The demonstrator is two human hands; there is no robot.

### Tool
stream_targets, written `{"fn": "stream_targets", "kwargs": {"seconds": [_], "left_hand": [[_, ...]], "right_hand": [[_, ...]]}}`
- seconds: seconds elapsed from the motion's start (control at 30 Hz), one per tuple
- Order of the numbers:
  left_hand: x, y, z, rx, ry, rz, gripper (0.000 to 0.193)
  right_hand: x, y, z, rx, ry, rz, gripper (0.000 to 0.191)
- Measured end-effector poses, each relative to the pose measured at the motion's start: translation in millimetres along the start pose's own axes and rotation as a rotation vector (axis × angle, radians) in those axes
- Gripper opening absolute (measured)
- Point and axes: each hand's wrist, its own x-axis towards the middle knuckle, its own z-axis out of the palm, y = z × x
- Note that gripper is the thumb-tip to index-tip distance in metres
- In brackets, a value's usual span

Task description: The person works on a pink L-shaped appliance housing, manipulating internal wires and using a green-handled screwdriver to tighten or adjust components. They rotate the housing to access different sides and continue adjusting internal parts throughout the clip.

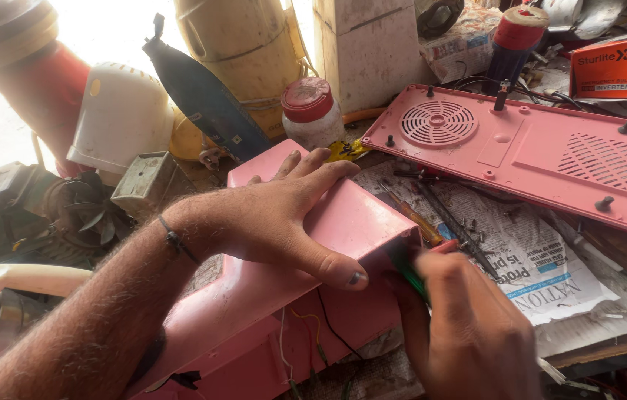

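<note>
On the cluttered bench, left hand (269, 218) steadies pink casing (328, 230), tilted down-left

left hand (284, 215) flat on pink casing (343, 222) | right hand (469, 333) grips green-handled tool (406, 268) at casing edge

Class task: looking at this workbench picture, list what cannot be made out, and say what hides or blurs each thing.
Head view:
- Green-handled tool: tip hidden behind pink casing; right hand motion-blurred.
- Casing's inside: covered by left hand.
- Red cylinder: washed out by glare, cut by the edge.
</note>
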Motion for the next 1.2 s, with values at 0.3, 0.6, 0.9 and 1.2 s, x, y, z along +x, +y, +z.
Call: {"fn": "stream_targets", "kwargs": {"seconds": [0.3, 0.6, 0.9, 1.2], "left_hand": [[-1.2, 0.2, -1.9, 0.005, -0.005, -0.011, 0.151], [-2.2, 1.5, -2.5, 0.008, -0.006, -0.011, 0.148], [-1.3, 1.7, -2.5, 0.008, -0.003, -0.018, 0.149], [-3.1, 1.7, -1.3, 0.006, 0.001, -0.015, 0.148]], "right_hand": [[-0.6, -1.1, 4.1, 0.016, 0.056, -0.130, 0.031], [6.2, 4.2, 4.0, 0.055, 0.089, -0.299, 0.030], [-1.7, 8.4, 6.2, -0.021, 0.058, -0.135, 0.025], [0.9, -5.0, 0.9, -0.018, 0.035, -0.024, 0.036]]}}
